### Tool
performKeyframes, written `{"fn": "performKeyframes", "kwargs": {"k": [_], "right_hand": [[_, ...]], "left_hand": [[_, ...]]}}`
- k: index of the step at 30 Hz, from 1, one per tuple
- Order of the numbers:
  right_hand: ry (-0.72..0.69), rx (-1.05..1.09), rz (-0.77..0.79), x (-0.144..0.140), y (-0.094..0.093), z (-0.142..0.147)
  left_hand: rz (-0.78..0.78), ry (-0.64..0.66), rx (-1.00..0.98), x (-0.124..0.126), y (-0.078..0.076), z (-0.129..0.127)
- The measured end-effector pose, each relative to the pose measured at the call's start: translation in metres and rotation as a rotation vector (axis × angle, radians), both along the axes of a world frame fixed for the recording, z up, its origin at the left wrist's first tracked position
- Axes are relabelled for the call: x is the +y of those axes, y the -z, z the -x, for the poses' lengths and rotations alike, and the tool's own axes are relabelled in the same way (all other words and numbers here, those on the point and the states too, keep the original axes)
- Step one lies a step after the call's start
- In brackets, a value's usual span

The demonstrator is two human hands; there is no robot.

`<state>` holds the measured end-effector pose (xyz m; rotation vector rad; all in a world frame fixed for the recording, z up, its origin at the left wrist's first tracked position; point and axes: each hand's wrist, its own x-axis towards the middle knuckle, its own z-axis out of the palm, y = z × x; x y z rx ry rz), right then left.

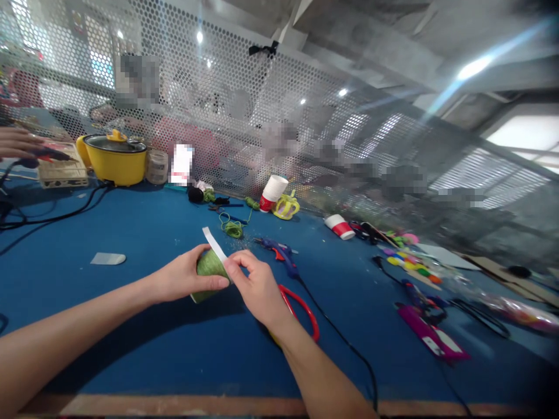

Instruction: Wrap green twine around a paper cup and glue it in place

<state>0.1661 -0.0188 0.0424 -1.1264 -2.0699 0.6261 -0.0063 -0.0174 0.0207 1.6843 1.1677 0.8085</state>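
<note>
Both hands meet over the blue worktop. Left hand clasps a green-wrapped cup; right hand pinches the white strip at its rim, red scissors just beside.

We saw the cup lying on its side above the table, held between the left hand on its left and the right hand on its right. A strip rose from the cup's upper side, away from us. Just right of the right hand lay the scissors, partly under the wrist. Behind them sat the glue gun, its cord trailing toward the table's near edge. A coil of cord lay behind the cup. Far left at the back stood the pot, with another person's hand to its left. A flat piece lay well left of the cup.
</note>
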Motion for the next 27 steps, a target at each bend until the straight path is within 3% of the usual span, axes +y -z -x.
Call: {"fn": "performKeyframes", "kwargs": {"k": [9, 15, 18, 23, 27], "right_hand": [[0.054, -0.020, -0.007, 0.0023, 0.0070, 0.0070], [0.082, -0.018, 0.030, 0.0058, 0.0059, 0.0083], [0.068, 0.029, 0.070, 0.0066, 0.0025, 0.0045], [0.021, 0.057, 0.035, 0.0036, 0.0000, -0.0007], [0.038, 0.015, 0.003, 0.0020, 0.0024, 0.0011]], "left_hand": [[-0.070, -0.023, 0.177, -0.0079, -0.0018, -0.0046], [-0.042, -0.020, 0.168, -0.0079, -0.0026, -0.0058], [0.028, -0.013, 0.020, -0.0051, -0.0015, -0.0047], [0.319, 0.030, -0.280, -0.0025, -0.0002, -0.0019], [0.385, 0.071, -0.371, -0.0029, 0.0018, -0.0011]]}}
